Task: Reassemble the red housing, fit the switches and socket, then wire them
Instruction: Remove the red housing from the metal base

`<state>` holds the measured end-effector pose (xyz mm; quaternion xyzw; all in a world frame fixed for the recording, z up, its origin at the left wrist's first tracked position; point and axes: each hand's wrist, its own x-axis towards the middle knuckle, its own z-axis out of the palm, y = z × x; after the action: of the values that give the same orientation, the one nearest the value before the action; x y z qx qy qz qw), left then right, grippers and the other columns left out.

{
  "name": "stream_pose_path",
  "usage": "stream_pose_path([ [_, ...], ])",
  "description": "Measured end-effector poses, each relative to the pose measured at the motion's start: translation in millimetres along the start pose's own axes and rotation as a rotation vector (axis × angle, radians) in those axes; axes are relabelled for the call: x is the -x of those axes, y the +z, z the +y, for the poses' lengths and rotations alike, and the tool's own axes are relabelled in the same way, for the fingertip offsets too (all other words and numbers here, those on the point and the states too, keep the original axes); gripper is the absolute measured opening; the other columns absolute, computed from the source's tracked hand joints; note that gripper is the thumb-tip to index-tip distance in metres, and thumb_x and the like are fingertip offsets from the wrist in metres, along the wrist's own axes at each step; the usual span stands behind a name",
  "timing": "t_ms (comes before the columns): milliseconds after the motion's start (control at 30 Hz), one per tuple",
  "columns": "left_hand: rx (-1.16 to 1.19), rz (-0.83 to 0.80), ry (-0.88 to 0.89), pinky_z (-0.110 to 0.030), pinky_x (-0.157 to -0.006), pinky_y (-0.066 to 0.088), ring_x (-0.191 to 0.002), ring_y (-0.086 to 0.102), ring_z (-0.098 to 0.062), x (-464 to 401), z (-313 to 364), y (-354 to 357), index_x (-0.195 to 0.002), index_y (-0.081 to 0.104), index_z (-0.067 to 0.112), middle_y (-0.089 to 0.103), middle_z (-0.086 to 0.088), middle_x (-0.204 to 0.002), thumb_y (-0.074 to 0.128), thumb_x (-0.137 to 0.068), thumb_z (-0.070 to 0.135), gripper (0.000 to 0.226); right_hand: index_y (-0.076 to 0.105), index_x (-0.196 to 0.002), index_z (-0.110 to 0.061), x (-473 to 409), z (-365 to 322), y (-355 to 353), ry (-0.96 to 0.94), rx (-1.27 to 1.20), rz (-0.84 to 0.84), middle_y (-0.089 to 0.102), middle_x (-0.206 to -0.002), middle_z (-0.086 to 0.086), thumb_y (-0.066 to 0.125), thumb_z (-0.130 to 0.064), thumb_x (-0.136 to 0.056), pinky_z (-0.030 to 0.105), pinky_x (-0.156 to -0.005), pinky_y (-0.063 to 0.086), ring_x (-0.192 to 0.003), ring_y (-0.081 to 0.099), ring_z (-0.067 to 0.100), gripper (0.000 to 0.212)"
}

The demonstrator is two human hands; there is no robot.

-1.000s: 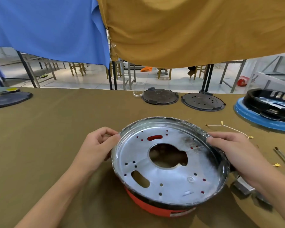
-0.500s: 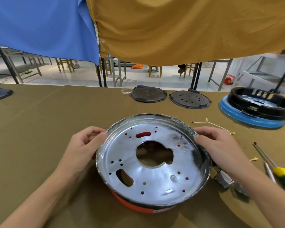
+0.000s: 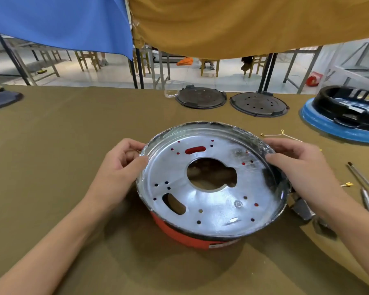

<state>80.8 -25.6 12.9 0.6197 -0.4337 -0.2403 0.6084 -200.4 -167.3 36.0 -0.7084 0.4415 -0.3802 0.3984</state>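
Note:
The red housing (image 3: 188, 237) sits on the olive cloth, and only its near wall shows. A shiny round metal plate (image 3: 211, 201) with a large centre hole and several small holes lies on top of it. My left hand (image 3: 119, 167) grips the plate's left rim, thumb on top and fingers curled behind. The right rim is held the same way by my right hand (image 3: 300, 165). Small metal parts (image 3: 303, 208) lie by my right wrist, partly hidden. Thin wires with gold terminals (image 3: 283, 134) lie beyond my right hand.
Two dark round plates (image 3: 200, 99) (image 3: 259, 104) lie at the table's far edge. A black part on a blue base (image 3: 347, 116) stands at far right. Screwdrivers (image 3: 364, 184) lie at the right edge. Blue and tan cloths hang overhead.
The camera view has shifted a little, so everything sits slightly differently in frame. Both hands keep the same hold on the plate's rim.

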Motion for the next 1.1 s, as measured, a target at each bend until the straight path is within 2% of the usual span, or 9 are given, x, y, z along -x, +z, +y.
stream_pose_path([
  [200,-0.068,-0.007,0.038,-0.033,-0.060,0.042,-0.062,0.054,-0.021,-1,-1,-2,-0.095,0.060,0.012,0.063,-0.026,-0.078,0.061,-0.080,0.022,0.018,0.073,-0.109,-0.032,-3,4,-2,-0.007,-0.066,0.043,0.075,-0.092,-0.017,0.066,-0.015,-0.092,0.018,-0.069,0.055,-0.087,0.071,0.001,0.025],
  [367,0.067,0.101,-0.037,-0.023,-0.055,0.050,-0.064,0.060,-0.017,-4,1,2,-0.102,0.068,0.010,0.070,-0.009,-0.078,0.064,-0.091,0.010,0.012,0.073,-0.112,-0.032,-1,3,-3,0.023,-0.125,-0.005,0.076,-0.101,-0.004,0.061,-0.015,-0.093,0.060,-0.084,0.054,-0.094,0.070,0.032,0.028],
  [500,0.178,0.166,-0.179,-0.023,-0.062,0.057,-0.069,0.068,-0.012,-7,6,1,-0.102,0.075,0.013,0.077,-0.004,-0.087,0.063,-0.094,0.018,0.015,0.071,-0.116,-0.029,1,-2,-2,0.011,-0.154,-0.045,0.075,-0.109,-0.005,0.061,-0.013,-0.093,0.053,-0.094,0.053,-0.103,0.070,0.016,0.030],
  [667,0.153,0.147,-0.184,-0.023,-0.065,0.059,-0.075,0.070,-0.014,-7,7,-1,-0.099,0.078,0.016,0.077,-0.006,-0.093,0.062,-0.094,0.020,0.017,0.073,-0.112,-0.027,0,-2,-4,0.005,-0.118,-0.051,0.077,-0.099,-0.005,0.062,-0.014,-0.092,0.074,-0.084,0.047,-0.089,0.073,0.024,0.027],
  [733,0.114,0.130,-0.156,-0.023,-0.063,0.058,-0.073,0.069,-0.013,-5,7,1,-0.096,0.079,0.020,0.078,-0.005,-0.092,0.063,-0.094,0.022,0.016,0.074,-0.110,-0.027,-2,-2,-7,0.002,-0.099,-0.027,0.077,-0.096,-0.006,0.063,-0.014,-0.091,0.070,-0.084,0.050,-0.088,0.071,0.032,0.026],
  [833,0.058,0.111,-0.096,-0.025,-0.062,0.057,-0.073,0.068,-0.014,-3,7,4,-0.094,0.079,0.025,0.077,-0.003,-0.091,0.064,-0.094,0.021,0.016,0.075,-0.108,-0.026,-5,0,-9,-0.003,-0.108,0.002,0.077,-0.096,-0.009,0.063,-0.011,-0.089,0.059,-0.089,0.054,-0.091,0.073,0.023,0.027],
  [967,0.031,0.114,-0.082,-0.034,-0.067,0.050,-0.074,0.061,-0.023,-2,7,5,-0.097,0.077,0.018,0.075,-0.012,-0.089,0.064,-0.094,0.017,0.014,0.075,-0.109,-0.029,-7,4,-7,0.008,-0.063,-0.010,0.077,-0.093,-0.013,0.061,-0.014,-0.092,0.068,-0.082,0.052,-0.098,0.063,0.051,0.026],
  [1033,0.021,0.116,-0.067,-0.024,-0.057,0.049,-0.064,0.060,-0.016,-2,6,7,-0.100,0.074,0.011,0.074,-0.004,-0.078,0.063,-0.095,0.014,0.013,0.074,-0.109,-0.031,-8,5,-7,0.009,-0.059,0.015,0.076,-0.094,-0.015,0.061,-0.017,-0.094,0.056,-0.084,0.057,-0.099,0.067,0.037,0.025],
  [1100,-0.004,0.121,-0.045,-0.016,-0.047,0.045,-0.051,0.056,-0.007,-1,5,9,-0.101,0.072,0.007,0.071,0.004,-0.066,0.062,-0.095,0.011,0.013,0.074,-0.110,-0.032,-10,7,-7,0.001,-0.066,0.049,0.074,-0.099,-0.020,0.061,-0.018,-0.095,0.029,-0.085,0.056,-0.097,0.068,0.004,0.024],
])
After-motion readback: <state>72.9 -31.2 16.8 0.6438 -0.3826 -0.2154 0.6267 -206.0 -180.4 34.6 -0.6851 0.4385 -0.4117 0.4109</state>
